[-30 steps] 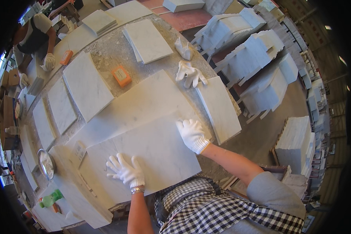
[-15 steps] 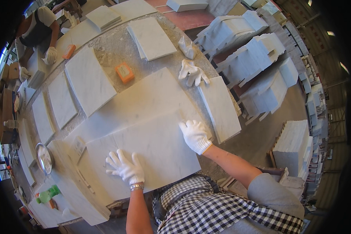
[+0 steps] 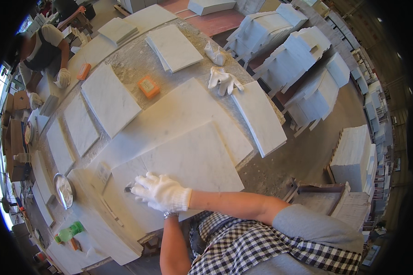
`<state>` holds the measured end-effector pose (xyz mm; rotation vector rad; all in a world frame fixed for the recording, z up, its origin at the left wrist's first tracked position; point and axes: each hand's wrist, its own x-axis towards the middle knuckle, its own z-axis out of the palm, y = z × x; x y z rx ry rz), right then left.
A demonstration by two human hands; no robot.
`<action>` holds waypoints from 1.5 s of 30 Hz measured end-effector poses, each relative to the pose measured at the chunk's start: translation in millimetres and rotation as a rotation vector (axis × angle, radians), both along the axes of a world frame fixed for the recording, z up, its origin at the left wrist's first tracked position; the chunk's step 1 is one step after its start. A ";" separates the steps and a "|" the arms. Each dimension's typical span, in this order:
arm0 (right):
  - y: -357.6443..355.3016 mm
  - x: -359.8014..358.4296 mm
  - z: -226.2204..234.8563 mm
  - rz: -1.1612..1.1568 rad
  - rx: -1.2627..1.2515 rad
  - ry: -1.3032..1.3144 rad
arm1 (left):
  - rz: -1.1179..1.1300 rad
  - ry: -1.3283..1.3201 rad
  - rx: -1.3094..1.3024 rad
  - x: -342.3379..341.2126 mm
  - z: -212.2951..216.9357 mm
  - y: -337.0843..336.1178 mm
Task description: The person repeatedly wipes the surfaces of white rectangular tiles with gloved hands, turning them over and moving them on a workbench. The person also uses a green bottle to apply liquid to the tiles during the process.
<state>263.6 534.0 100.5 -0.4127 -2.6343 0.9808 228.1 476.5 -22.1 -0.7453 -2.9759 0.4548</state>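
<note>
Gloved right hand [image 3: 163,192] flat on marble slab [image 3: 188,165]

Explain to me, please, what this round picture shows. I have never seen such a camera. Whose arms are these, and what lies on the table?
The camera sits on a person's head and looks down, so its wide lens bends straight edges. The arms at the bottom are that person's own. The right hand, in a white glove, rests open on a large pale stone slab. The left wrist with a watch comes up under it, and the left hand is mostly hidden. Neither hand visibly holds anything. On the worktable lie more slabs, an orange block and spare gloves. Another person works at the far end.
</note>
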 end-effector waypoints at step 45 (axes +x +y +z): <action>-30.8 133.6 -81.0 -0.563 -0.724 -0.111 | -0.801 -0.816 0.210 60.3 -9.1 -199.8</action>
